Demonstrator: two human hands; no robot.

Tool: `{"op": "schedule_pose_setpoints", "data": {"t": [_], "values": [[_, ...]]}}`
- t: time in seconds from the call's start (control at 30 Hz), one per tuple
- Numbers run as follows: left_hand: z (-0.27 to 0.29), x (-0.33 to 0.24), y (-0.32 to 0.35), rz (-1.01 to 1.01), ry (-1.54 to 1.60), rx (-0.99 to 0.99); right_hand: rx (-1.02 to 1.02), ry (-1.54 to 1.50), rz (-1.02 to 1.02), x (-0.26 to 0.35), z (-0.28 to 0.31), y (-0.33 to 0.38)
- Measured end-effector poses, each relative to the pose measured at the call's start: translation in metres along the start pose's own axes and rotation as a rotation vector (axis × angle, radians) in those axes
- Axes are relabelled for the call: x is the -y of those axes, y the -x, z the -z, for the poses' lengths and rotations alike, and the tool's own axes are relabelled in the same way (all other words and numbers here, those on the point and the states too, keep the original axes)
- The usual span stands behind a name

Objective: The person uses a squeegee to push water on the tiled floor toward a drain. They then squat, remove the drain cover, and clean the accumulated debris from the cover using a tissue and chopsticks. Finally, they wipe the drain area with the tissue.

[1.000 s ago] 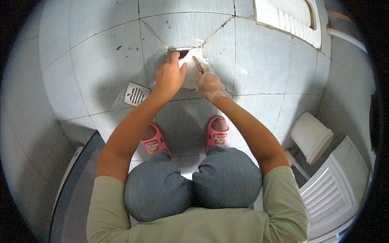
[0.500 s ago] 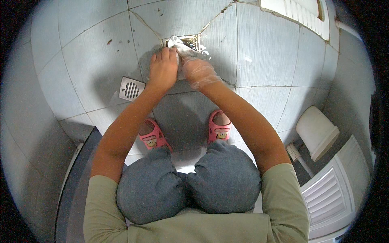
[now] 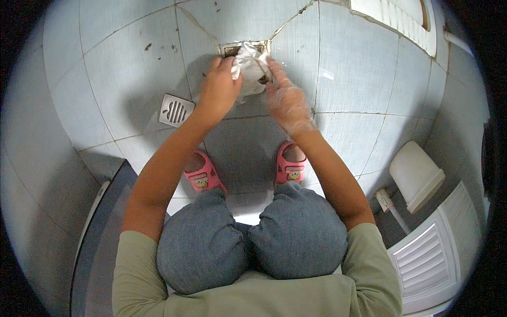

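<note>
A crumpled white plastic bag [image 3: 251, 68] hangs over the near side of a square floor drain hole [image 3: 232, 51], covering much of it. My bare left hand [image 3: 219, 87] is closed on the bag's left edge. My right hand [image 3: 290, 103] wears a thin, clear plastic glove. Its fingers bend toward the bag's right edge, thumb and forefinger around a small dark clump [image 3: 264, 79] that I cannot make out clearly. A square metal drain cover [image 3: 176, 110] with slots lies on the tiles, left of my left forearm.
Pale blue tiles [image 3: 348, 79] surround the hole, with dark specks of dirt at the far left. My feet in pink sandals [image 3: 290, 165] stand just nearer. To the right are a white bin-like container [image 3: 414, 174], a pipe [image 3: 393, 211] and a white louvred panel [image 3: 428, 259].
My right hand has moved right, away from my left, and its fingers now show. The bag is spread more openly between both hands. The view has shifted slightly.
</note>
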State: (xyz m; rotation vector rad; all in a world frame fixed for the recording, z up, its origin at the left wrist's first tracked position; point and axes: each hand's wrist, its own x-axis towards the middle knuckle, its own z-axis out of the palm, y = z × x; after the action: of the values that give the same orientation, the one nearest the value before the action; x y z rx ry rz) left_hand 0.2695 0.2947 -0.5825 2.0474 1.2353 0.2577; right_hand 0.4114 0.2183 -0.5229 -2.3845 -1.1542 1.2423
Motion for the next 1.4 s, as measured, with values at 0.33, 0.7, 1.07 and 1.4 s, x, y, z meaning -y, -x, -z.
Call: {"op": "schedule_pose_setpoints", "data": {"t": [0.33,0.7,1.07,1.4], "values": [[0.005,-0.007,-0.004,-0.535,-0.411,0.075,0.083,-0.09,-0.045,-0.016,-0.012,-0.033],[-0.027,-0.003,-0.001,-0.246,-0.217,-0.026,0.039,0.127,0.103,-0.007,0.005,-0.008],[-0.019,-0.006,0.001,-0.251,-0.338,-0.017,-0.05,0.258,0.284,-0.02,-0.016,-0.034],[-0.025,0.008,0.011,-0.315,-0.302,-0.053,-0.106,0.385,0.423,-0.022,-0.021,-0.052]]}}
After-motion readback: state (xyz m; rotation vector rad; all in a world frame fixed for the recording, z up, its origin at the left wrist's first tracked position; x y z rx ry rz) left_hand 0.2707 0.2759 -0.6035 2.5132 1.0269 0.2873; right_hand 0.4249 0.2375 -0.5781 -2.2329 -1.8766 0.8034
